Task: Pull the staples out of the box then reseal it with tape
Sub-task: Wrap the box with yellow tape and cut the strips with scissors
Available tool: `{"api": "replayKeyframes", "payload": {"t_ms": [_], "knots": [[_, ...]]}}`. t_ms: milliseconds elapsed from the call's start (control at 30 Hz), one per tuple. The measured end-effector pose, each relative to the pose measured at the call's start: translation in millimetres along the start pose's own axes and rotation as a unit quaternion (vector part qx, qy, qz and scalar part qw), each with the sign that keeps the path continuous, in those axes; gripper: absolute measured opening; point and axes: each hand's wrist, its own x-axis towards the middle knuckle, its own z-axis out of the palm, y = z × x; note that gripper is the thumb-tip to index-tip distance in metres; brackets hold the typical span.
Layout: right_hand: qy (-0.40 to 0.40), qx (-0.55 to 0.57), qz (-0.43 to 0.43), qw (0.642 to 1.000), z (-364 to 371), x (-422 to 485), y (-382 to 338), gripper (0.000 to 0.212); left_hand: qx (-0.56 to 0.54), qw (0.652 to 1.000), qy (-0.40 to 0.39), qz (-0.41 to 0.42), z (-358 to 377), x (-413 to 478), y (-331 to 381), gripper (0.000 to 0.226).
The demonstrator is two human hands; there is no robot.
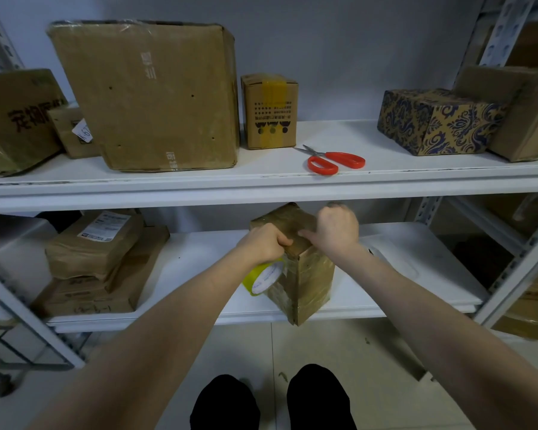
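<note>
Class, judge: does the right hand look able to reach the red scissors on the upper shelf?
Probably yes: the scissors lie uncovered near the front edge of the shelf; the right hand must first let go of the box below.

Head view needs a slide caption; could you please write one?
Left hand holds a yellow tape roll against a box on the lower shelf while the right hand holds its top.
</note>
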Motion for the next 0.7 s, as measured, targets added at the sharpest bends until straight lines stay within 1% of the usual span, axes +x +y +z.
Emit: {"api": "replayKeyframes", "payload": {"t_ms": [33, 67, 100, 133, 167, 200, 233, 300, 333, 400, 533, 633, 700], "knots": [[0.006, -0.001, 0.012, 1.000, -1.8, -1.3, 4.1, 0.051, -0.001, 1.000, 0.001, 0.000, -0.3, -0.1, -0.1, 0.043], [0.016, 0.013, 0.018, 1.000, -2.6, -3.5, 8.2, 0.047, -0.003, 1.000, -0.001, -0.001, -0.2, -0.8, -0.7, 0.042], [0.031, 0.047, 0.011, 0.998, -2.8, -5.4, 12.2, 0.038, -0.003, 1.000, -0.001, -0.001, -0.4, -1.2, -0.9, 0.041], [0.043, 0.094, -0.009, 0.995, -1.8, -7.8, 15.5, 0.027, -0.005, 1.000, -0.001, -0.002, -0.6, -0.8, -0.7, 0.041], [0.047, 0.140, -0.037, 0.988, -0.7, -11.3, 17.2, 0.021, -0.005, 1.000, 0.001, -0.002, -0.4, -0.6, -0.3, 0.040], [0.042, 0.173, -0.075, 0.981, 1.0, -15.3, 17.5, 0.022, -0.008, 1.000, 0.005, 0.000, -0.2, -1.2, 0.9, 0.039], [0.020, 0.179, -0.118, 0.977, 2.0, -18.9, 15.9, 0.025, -0.010, 1.000, 0.009, 0.001, -0.7, -1.6, 1.9, 0.038], [-0.059, 0.121, -0.178, 0.975, 4.0, -28.2, 9.4, 0.033, -0.010, 1.000, 0.011, 0.002, 0.5, -3.3, 3.1, 0.034], [-0.088, 0.079, -0.186, 0.975, 5.4, -30.8, 7.0, 0.037, -0.007, 1.000, 0.010, 0.002, 1.2, -3.2, 2.5, 0.030], [-0.116, 0.037, -0.172, 0.978, 3.9, -28.8, 5.5, 0.044, -0.007, 1.000, 0.004, 0.001, 1.4, -4.5, 1.3, 0.024], [-0.204, 0.012, -0.121, 0.971, 3.0, -8.5, 8.6, 0.052, -0.014, 1.000, 0.004, -0.007, 1.9, -5.3, 5.0, 0.034], [-0.237, 0.007, -0.114, 0.965, 4.4, 0.6, 7.3, 0.052, -0.013, 1.000, 0.005, -0.019, 4.1, -5.8, 5.8, 0.036], [-0.230, 0.008, -0.136, 0.964, 3.8, -2.7, 5.7, 0.052, -0.015, 1.000, 0.005, -0.027, 4.9, -8.2, 5.1, 0.036]]}}
